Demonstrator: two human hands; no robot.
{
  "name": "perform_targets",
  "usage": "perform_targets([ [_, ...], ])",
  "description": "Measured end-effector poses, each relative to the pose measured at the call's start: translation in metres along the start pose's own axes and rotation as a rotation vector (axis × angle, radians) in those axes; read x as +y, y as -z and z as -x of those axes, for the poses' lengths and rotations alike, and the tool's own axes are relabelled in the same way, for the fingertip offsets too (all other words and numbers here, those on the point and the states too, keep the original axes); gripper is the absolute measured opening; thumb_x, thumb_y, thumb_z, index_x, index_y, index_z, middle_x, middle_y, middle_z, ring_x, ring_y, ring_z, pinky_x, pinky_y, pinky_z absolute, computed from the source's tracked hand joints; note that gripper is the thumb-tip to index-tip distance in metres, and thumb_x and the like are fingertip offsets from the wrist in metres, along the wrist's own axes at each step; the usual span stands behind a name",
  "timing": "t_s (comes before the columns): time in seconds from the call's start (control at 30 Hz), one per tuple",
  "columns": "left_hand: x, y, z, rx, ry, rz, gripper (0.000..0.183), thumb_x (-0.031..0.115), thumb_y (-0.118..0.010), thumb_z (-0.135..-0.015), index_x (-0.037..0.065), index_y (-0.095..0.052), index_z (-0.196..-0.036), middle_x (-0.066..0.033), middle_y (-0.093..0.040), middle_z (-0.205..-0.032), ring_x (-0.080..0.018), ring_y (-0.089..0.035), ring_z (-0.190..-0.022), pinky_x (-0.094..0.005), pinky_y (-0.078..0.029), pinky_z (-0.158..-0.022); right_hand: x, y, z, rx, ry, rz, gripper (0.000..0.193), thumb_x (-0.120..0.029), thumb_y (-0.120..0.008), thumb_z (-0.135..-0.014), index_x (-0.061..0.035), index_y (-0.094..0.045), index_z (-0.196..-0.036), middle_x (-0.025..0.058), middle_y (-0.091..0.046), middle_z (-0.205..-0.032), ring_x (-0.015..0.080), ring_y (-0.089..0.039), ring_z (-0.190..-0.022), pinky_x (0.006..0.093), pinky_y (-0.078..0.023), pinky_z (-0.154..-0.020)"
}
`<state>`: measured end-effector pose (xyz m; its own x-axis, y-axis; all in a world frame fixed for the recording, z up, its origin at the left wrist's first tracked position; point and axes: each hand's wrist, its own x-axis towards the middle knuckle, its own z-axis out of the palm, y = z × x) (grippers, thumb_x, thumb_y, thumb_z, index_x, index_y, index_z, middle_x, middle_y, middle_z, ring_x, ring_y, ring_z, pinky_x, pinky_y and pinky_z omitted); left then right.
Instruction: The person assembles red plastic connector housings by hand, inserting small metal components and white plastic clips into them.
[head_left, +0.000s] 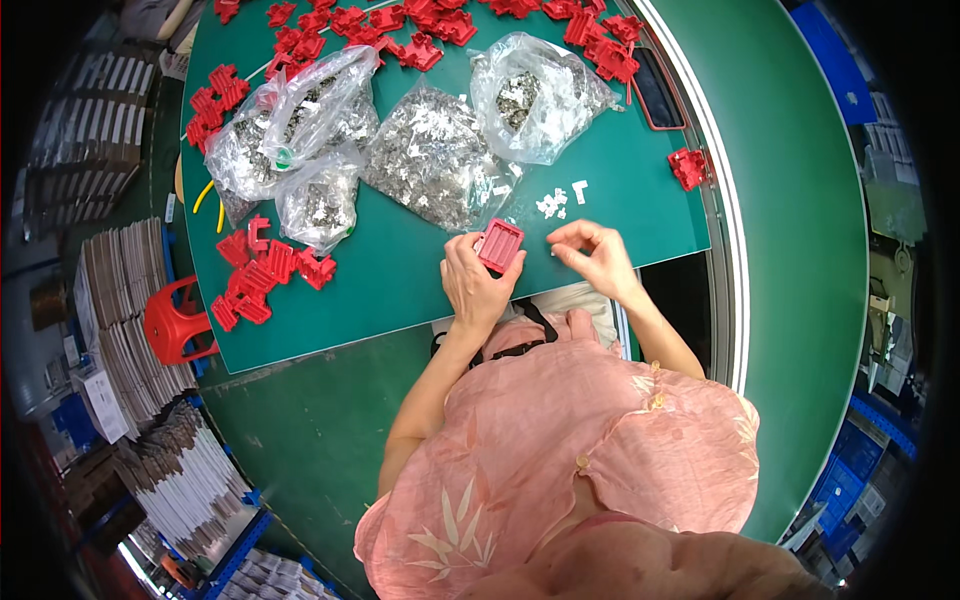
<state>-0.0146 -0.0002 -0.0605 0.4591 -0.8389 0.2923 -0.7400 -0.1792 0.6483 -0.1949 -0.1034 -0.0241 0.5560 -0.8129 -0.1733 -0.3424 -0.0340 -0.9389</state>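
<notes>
One green work table (400, 305) carries the work. One red stool (175, 322) stands by its left edge. Clear plastic bags (435, 160) filled with small grey and white pieces number at least four; those at left overlap, so an exact count is uncertain. Two hands are present. The left hand (472, 288) grips one red holder (501, 245) between thumb and fingers, above the table near its front edge. The right hand (602, 262), just right of the holder, has thumb and fingertips drawn together; whether the pale speck there is pinched cannot be told. One dark phone (657, 92) lies by the right edge. Red parts (253, 278) form a cluster at the left front, about nine, overlapping; more line the far and left edges, too tangled to count. One red part (688, 169) sits alone at right. Two yellow handles (204, 196) show at left. Loose white pieces (550, 204) form one small heap, with one L-shaped piece (580, 191) beside it.

Edges: a pale rail (728, 250) runs along the right side. Bare surface separates the left-front cluster from the left hand, and the heap from the lone part.
</notes>
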Motion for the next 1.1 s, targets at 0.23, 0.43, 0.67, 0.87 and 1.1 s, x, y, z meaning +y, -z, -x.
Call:
perform_targets([
  [0.23, 0.010, 0.022, 0.017, -0.203, 0.051, 0.010, 0.061, 0.028, -0.071, -0.085, -0.004, -0.049, -0.132, -0.0193, -0.054, -0.119, -0.0359, -0.059, -0.102, -0.0439, -0.048, -0.081, 0.009, -0.041, 0.008, -0.098, -0.220, -0.539, 0.019, -0.002, -0.057, -0.096, 0.0014, -0.062, -0.114, 0.0039, -0.066, -0.091, 0.0099, -0.064, -0.079, 0.0244, -0.053, -0.074],
  [0.43, -0.008, 0.026, 0.020, -0.271, -0.064, 0.143, 0.033, 0.004, -0.069, -0.083, 0.000, -0.060, -0.115, -0.0206, -0.056, -0.119, -0.0386, -0.062, -0.100, -0.0431, -0.052, -0.076, 0.008, -0.037, -0.007, 0.143, -0.037, -0.390, 0.027, 0.001, -0.058, -0.093, 0.0020, -0.059, -0.120, 0.0040, -0.062, -0.093, 0.0092, -0.062, -0.079, 0.0250, -0.054, -0.073],
  [0.67, -0.011, 0.036, -0.040, -0.369, -0.421, 0.035, 0.087, -0.002, -0.075, -0.064, 0.009, -0.043, -0.145, -0.0169, -0.042, -0.149, -0.0367, -0.047, -0.120, -0.0470, -0.039, -0.103, 0.002, -0.033, -0.007, 0.254, 0.164, -0.028, 0.029, 0.003, -0.064, -0.088, -0.0004, -0.063, -0.117, 0.0079, -0.065, -0.094, 0.0135, -0.064, -0.083, 0.0267, -0.053, -0.074],
  [0.87, -0.012, 0.032, -0.062, -0.573, -0.503, 0.020, 0.076, -0.003, -0.069, -0.066, 0.010, -0.050, -0.138, -0.0115, -0.052, -0.134, -0.0338, -0.050, -0.116, -0.0441, -0.040, -0.100, 0.014, -0.034, 0.002, 0.233, 0.138, -0.034, 0.024, 0.002, -0.067, -0.087, 0.0016, -0.065, -0.111, 0.0077, -0.066, -0.093, 0.0121, -0.066, -0.080, 0.0254, -0.054, -0.072],
  [1.1, 0.000, 0.023, -0.021, -0.337, -0.134, 0.290, 0.059, 0.008, -0.082, -0.065, 0.003, -0.058, -0.118, -0.0150, -0.051, -0.107, -0.0327, -0.055, -0.103, -0.0418, -0.049, -0.085, 0.015, -0.025, 0.004, 0.229, 0.012, -0.325, 0.023, 0.003, -0.066, -0.088, 0.0014, -0.064, -0.111, 0.0007, -0.064, -0.091, 0.0068, -0.059, -0.081, 0.0224, -0.050, -0.076],
])
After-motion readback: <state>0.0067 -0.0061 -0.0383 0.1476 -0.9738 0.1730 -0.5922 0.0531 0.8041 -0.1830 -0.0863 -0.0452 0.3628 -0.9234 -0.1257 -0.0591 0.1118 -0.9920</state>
